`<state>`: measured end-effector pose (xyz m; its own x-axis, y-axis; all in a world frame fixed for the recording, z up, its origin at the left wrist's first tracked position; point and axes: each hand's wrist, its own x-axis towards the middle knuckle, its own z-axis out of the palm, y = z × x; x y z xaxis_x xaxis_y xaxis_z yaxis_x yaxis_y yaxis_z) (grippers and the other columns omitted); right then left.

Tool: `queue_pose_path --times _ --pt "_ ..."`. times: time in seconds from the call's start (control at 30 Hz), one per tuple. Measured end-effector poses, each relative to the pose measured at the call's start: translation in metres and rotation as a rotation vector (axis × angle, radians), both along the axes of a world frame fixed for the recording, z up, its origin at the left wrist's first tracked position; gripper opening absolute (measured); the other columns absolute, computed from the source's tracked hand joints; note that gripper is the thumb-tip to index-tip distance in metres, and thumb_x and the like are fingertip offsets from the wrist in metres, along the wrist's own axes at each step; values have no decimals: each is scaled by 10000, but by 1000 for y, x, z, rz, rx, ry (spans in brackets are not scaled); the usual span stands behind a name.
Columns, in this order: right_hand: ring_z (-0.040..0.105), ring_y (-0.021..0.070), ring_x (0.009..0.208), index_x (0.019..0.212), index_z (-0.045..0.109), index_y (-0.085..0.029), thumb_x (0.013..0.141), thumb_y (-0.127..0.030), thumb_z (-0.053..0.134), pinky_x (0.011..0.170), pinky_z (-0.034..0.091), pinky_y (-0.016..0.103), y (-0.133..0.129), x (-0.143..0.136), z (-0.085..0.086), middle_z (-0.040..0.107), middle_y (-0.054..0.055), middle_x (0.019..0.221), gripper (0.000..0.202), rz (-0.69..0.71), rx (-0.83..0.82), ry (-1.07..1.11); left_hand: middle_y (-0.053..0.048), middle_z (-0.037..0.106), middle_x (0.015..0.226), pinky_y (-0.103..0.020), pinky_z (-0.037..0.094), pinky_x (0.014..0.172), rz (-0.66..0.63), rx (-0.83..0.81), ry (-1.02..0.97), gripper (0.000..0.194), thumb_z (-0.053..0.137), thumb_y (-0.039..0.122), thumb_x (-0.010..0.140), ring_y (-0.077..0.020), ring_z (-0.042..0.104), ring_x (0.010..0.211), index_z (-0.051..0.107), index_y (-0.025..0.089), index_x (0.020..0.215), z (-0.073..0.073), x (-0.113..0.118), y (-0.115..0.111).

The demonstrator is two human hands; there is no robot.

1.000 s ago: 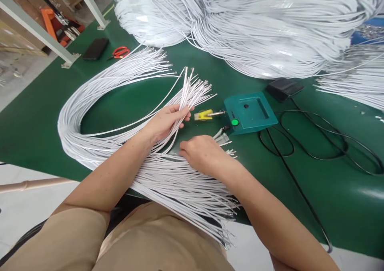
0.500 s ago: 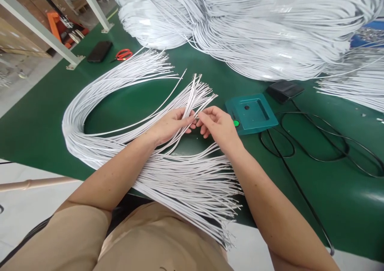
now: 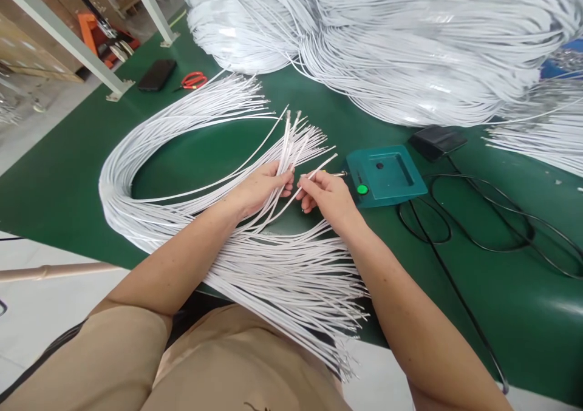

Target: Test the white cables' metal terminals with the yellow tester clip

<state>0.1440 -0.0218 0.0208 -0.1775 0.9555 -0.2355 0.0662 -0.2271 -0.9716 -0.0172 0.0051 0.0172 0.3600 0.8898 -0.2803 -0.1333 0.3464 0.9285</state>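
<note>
My left hand point(image 3: 266, 186) is closed round a small bunch of white cables point(image 3: 288, 141), whose ends stick up past the thumb. Pinched in my right hand point(image 3: 325, 192) is a single white cable point(image 3: 324, 166), its tip pointing up and right, apart from the bunch. Below both hands a thick looped bundle of white cables point(image 3: 286, 265) lies fanned across the table, with bare or crimped ends at the right. Just right of my right hand stands a teal device point(image 3: 387, 177) with a green light; a thin metal tip pokes out from its left side.
Large coils of white cable point(image 3: 423, 47) fill the back of the green table point(image 3: 514, 302). A black pedal-like box point(image 3: 437, 142) with a black cord point(image 3: 485, 201) sits at right. Red-handled scissors point(image 3: 194, 81) and a black phone-like case point(image 3: 157, 74) lie by a metal post point(image 3: 152, 7).
My right hand has drawn one cable away from the bunch, to the right and slightly down. My left hand keeps its hold. The view has shifted slightly.
</note>
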Motion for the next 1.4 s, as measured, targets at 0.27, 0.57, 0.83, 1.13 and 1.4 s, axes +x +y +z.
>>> queue_pose_path --times 0.27,0.57,0.83,1.13,1.4 --pt "500 73 406 642 553 -176 824 -307 612 432 445 203 -6 -2 6 600 -18 533 232 215 -66 -123 33 587 705 -198 425 579 -27 51 -10 361 832 281 635 -46 517 568 526 149 773 4 -3 2" --pt "513 78 494 840 645 -161 738 -367 714 488 468 217 0 5 10 618 -29 639 240 -149 134 -50 17 644 715 -184 391 527 -7 230 197 384 826 262 614 -73 573 600 507 155 801 -4 4 -2" --pt "453 67 502 771 698 -160 750 -333 705 531 452 219 0 3 3 557 -37 585 174 -189 53 233 19 658 704 -214 431 582 -34 264 255 385 817 266 610 -81 581 597 499 151 793 1 3 -2" --pt "460 84 492 554 550 -168 706 -256 690 473 406 218 4 5 5 479 -33 507 224 -115 -144 437 10 669 723 -201 460 569 -54 250 183 346 774 270 691 -123 681 674 459 162 784 3 8 -7" --pt "432 83 430 671 639 -152 709 -464 741 447 380 230 5 7 10 381 -72 464 331 -98 -135 400 9 697 721 -254 539 665 -143 276 42 318 722 178 722 -146 714 691 410 178 782 -5 12 -9"
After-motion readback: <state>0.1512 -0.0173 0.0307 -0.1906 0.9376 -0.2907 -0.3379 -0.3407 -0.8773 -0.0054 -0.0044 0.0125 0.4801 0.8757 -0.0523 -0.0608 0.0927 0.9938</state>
